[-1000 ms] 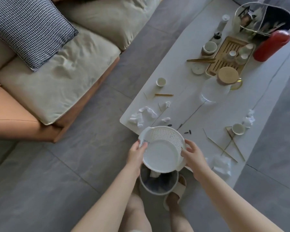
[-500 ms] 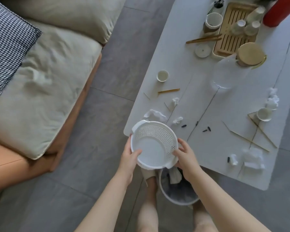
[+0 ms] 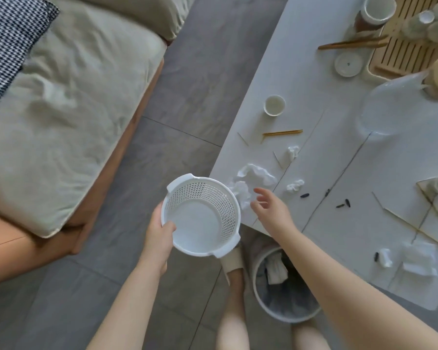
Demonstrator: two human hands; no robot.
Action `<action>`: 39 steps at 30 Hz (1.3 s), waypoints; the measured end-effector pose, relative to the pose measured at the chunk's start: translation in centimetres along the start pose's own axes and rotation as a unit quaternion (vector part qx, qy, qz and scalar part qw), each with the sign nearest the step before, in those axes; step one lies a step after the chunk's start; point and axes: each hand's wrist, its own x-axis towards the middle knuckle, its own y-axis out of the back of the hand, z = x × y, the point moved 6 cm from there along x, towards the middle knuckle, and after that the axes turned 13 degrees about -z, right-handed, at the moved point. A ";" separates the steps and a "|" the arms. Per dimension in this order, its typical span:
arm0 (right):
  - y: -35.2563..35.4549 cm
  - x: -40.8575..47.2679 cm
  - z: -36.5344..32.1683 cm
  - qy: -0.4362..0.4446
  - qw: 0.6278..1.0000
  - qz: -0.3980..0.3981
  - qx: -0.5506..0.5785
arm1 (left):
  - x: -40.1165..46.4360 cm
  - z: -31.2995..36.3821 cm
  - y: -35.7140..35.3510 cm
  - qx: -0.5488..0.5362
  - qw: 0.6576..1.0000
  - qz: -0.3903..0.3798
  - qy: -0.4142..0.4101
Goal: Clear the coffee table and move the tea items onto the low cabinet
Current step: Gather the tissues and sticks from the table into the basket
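A white perforated basket (image 3: 202, 218) is gripped at its left rim by the left hand (image 3: 159, 229), while the right hand (image 3: 271, 210), fingers spread, is held over crumpled tissues (image 3: 253, 180) at the tabletop (image 3: 314, 117) near-left corner.

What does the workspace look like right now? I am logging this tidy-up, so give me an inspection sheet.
Surface: white coffee table, littered.
Job's things: cup; wooden tray with cups at the far end; glass jug.
Clutter: crumpled tissues, sticks, dark seeds.
Grippers: left hand holds white basket; right hand open, over the tissues.
Cables: nothing seen.
Surroundings: sofa, bin on floor.
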 end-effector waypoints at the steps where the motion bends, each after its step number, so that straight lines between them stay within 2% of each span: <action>1: -0.1 0.7 -0.2 0.010 0.997 0.002 -0.071 | 0.3 -0.3 0.5 -0.002 1.000 0.013 0.010; 4: -1.2 2.7 -0.7 0.044 0.968 -0.026 -0.244 | 1.4 -0.9 1.2 -0.010 0.999 0.025 0.033; 11: -4.5 7.6 0.8 0.030 0.923 -0.029 -0.382 | 3.8 -2.0 1.5 -0.024 0.999 0.026 0.034; 14: -4.0 8.4 2.1 0.014 0.951 0.003 -0.308 | 4.3 -2.1 1.2 -0.020 0.999 0.029 0.025; 18: -1.4 6.8 2.3 -0.001 0.971 0.045 -0.234 | 4.2 -1.6 -0.2 -0.014 0.999 0.014 0.025; 20: 0.0 4.7 1.4 0.028 0.982 0.087 -0.163 | 3.7 -1.0 -1.0 -0.013 1.000 0.009 0.026; 23: 1.2 0.8 -0.9 0.119 0.983 0.133 -0.045 | 2.9 -0.1 -2.2 -0.017 1.000 0.012 0.023; 25: 1.0 -1.2 -2.3 0.166 0.978 0.121 -0.031 | 2.4 0.5 -3.1 -0.017 1.000 0.013 0.022; 28: 0.2 -1.6 -3.5 0.198 0.975 0.065 -0.074 | 2.3 1.5 -4.6 -0.014 1.000 0.005 0.021; 31: 1.7 0.1 -2.6 0.163 0.980 0.090 -0.066 | 2.9 2.1 -5.6 0.005 1.000 -0.001 0.017; 34: 4.1 2.7 -0.4 0.076 0.985 0.132 -0.085 | 3.8 2.3 -6.2 0.020 1.000 -0.006 0.012; 39: 5.1 6.7 1.9 -0.012 0.986 0.105 -0.127 | 5.1 2.3 -6.8 0.021 1.000 -0.014 0.005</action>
